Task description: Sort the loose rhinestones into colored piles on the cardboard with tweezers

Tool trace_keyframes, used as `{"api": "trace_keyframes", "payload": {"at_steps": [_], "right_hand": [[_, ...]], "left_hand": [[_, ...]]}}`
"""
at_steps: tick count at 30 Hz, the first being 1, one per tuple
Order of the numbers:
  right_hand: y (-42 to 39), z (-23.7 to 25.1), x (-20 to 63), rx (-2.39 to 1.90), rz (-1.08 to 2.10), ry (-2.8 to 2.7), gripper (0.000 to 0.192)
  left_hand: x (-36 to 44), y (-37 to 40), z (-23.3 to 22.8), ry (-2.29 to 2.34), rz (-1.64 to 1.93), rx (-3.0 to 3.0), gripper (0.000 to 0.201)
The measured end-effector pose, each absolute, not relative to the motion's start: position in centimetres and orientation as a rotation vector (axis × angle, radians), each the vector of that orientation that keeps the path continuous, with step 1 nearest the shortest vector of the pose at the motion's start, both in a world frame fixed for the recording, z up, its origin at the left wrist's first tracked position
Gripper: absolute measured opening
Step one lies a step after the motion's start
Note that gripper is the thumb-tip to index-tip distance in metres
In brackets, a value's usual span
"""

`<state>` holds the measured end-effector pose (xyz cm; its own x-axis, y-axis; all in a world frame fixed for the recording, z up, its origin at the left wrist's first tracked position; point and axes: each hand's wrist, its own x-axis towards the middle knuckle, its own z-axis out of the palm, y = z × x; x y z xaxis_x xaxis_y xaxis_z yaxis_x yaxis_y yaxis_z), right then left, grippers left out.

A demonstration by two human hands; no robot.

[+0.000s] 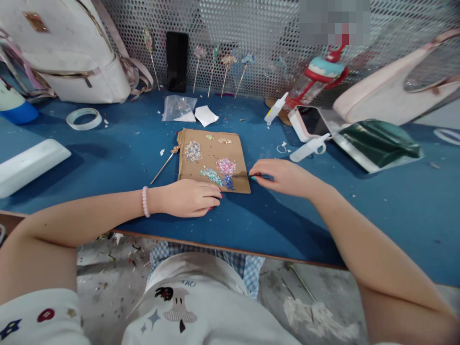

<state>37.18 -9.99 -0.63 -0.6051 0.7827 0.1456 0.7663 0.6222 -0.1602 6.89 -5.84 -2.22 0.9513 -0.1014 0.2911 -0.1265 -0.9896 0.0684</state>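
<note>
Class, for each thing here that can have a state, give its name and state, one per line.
Cardboard: lying flat
Left hand: resting at cardboard's near edge
Right hand: pinching thin tool
Coloured bits: loose, heaped
Black phone: upright, screen dark
Backpack: upright
Tape roll: lying flat
Nearer white bottle: lying on its side
Loose stick: lying down

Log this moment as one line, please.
left hand: at near edge of cardboard | right hand: holds thin dark tool, tip near blue pieces | pink pieces: on cardboard
</note>
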Motion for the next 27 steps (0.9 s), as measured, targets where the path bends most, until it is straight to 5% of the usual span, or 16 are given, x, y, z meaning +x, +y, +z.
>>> {"api": "trace_keyframes", "payload": {"at_steps": [27], "right_hand": [[-10.16, -0.65, 37.13, -1.258, 0.149, -2.617, 0.024]], "left_hand": [[6.89, -5.80, -2.19, -0.187, 0.439, 3.056, 0.024]]}}
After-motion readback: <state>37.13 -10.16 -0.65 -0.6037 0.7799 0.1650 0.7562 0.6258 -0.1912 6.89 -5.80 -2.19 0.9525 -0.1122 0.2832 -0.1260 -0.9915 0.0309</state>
